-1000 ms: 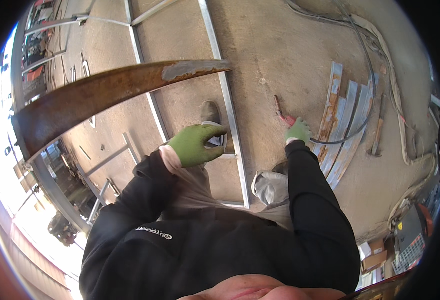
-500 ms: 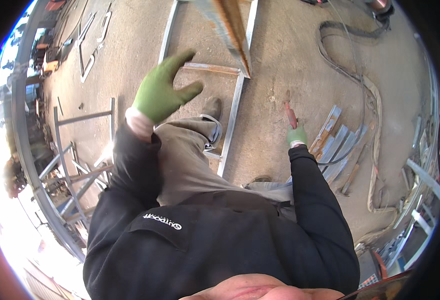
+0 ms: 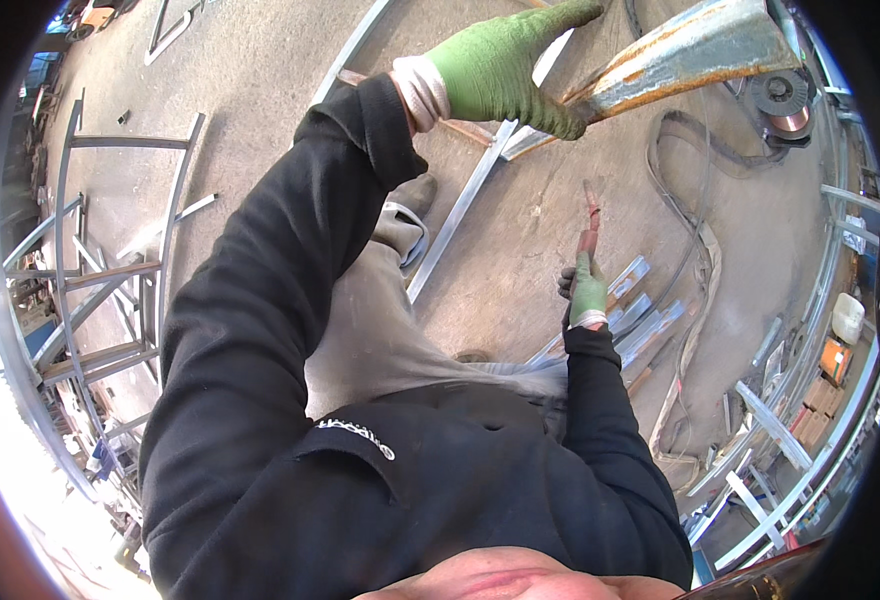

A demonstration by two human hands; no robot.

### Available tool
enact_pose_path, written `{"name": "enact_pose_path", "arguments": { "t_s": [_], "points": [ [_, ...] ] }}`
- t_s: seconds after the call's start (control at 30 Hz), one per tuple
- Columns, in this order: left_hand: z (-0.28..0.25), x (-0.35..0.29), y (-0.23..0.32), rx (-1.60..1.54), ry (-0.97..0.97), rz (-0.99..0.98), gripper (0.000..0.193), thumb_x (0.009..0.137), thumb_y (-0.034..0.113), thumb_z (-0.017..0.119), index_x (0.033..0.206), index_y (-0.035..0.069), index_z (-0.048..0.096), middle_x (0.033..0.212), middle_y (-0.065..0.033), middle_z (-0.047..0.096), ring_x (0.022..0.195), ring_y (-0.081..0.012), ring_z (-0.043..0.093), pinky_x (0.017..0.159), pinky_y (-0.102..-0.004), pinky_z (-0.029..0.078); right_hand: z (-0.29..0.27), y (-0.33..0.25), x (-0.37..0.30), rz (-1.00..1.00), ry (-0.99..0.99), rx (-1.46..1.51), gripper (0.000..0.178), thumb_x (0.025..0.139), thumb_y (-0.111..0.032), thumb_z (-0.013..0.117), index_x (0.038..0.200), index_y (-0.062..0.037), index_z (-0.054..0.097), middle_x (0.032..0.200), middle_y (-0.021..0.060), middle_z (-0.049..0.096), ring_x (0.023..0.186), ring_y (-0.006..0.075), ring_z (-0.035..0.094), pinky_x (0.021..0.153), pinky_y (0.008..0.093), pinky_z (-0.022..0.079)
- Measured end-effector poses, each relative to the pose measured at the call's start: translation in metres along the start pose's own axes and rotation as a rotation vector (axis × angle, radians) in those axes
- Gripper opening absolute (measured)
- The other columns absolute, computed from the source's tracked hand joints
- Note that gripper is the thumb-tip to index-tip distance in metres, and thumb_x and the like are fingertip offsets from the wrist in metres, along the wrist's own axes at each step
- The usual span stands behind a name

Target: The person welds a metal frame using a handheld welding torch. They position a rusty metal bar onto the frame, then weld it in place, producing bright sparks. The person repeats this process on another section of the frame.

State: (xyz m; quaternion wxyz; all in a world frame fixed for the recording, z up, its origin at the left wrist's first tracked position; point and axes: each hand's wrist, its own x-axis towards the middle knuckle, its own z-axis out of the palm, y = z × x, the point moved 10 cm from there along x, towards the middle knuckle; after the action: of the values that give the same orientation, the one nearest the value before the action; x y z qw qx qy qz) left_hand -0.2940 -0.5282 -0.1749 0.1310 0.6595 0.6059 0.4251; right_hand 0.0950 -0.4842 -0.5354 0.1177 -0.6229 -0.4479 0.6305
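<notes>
My left hand [image 3: 505, 75], in a green glove, reaches out at the top with thumb and fingers spread wide. Between them, the near end of a rusty galvanized steel beam [image 3: 695, 58] appears beside the palm; whether the glove touches it I cannot tell. The beam rises toward the upper right above a welded metal frame [image 3: 455, 220] on the floor. Lower and to the right, my gloved right hand [image 3: 587, 290] is closed around the handle of a red welding torch [image 3: 588, 240], its thin neck pointing away from me.
Several steel bars [image 3: 640, 320] lie beside my right hand. A hose [image 3: 695, 330] winds across the floor toward a wire spool [image 3: 785, 105]. Metal frames [image 3: 120, 270] stand at the left, and loose metal pieces [image 3: 775, 425] lie at the right.
My left hand has swung up and right to the beam's near end, fingers still spread. The view has shifted, with the beam now slanting right. My right hand keeps hold of the torch.
</notes>
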Motion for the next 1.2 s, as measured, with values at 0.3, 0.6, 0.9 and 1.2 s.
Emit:
{"name": "enact_pose_path", "arguments": {
  "t_s": [0.3, 0.6, 0.9, 1.2],
  "points": [
    [-0.039, -0.128, 0.072, 0.605, -0.169, -0.322, 0.073, 0.078, 0.029, 0.083, 0.143, 0.008, 0.058, 0.141, -0.0156, 0.061, 0.13, -0.0352, 0.057, 0.112, -0.0473, 0.045, -0.011, 0.043, 0.038, 0.119, -0.017, -0.328, 0.051, 0.1, -0.054, 0.062, 0.121, -0.0076, 0.066, 0.071, 0.0026, 0.062, 0.048, 0.0141, 0.054, 0.042, 0.0332, 0.04],
    [0.12, -0.203, 0.128, 0.248, -0.648, -0.282, 0.05, 0.079, 0.028, 0.074, 0.123, 0.005, 0.067, 0.117, -0.0103, 0.07, 0.112, -0.0298, 0.063, 0.1, -0.0421, 0.048, -0.027, 0.061, 0.076, 0.173, 0.027, -0.578, 0.054, 0.098, -0.06, 0.057, 0.116, -0.0101, 0.07, 0.066, 0.004, 0.062, 0.047, 0.0194, 0.056, 0.043, 0.0386, 0.041],
    [0.159, -0.22, 0.146, 0.24, -0.614, -0.355, 0.025, 0.083, 0.026, 0.066, 0.101, 0.01, 0.073, 0.095, -0.0078, 0.074, 0.094, -0.0283, 0.071, 0.087, -0.0423, 0.051, -0.026, 0.068, 0.092, 0.293, 0.0, -0.708, 0.076, 0.089, -0.087, 0.046, 0.083, -0.0137, 0.062, 0.055, -0.0003, 0.046, 0.043, 0.0168, 0.044, 0.04, 0.0365, 0.032],
    [0.156, -0.226, 0.15, 0.154, -0.461, -0.445, 0.019, 0.081, 0.025, 0.068, 0.093, 0.012, 0.077, 0.092, -0.0088, 0.076, 0.092, -0.0302, 0.073, 0.084, -0.0443, 0.052, -0.037, 0.078, 0.11, 0.296, 0.078, -0.706, 0.066, 0.096, -0.074, 0.048, 0.069, -0.0149, 0.053, 0.052, 0.0011, 0.046, 0.04, 0.0194, 0.043, 0.039, 0.037, 0.033]
  ]
}}
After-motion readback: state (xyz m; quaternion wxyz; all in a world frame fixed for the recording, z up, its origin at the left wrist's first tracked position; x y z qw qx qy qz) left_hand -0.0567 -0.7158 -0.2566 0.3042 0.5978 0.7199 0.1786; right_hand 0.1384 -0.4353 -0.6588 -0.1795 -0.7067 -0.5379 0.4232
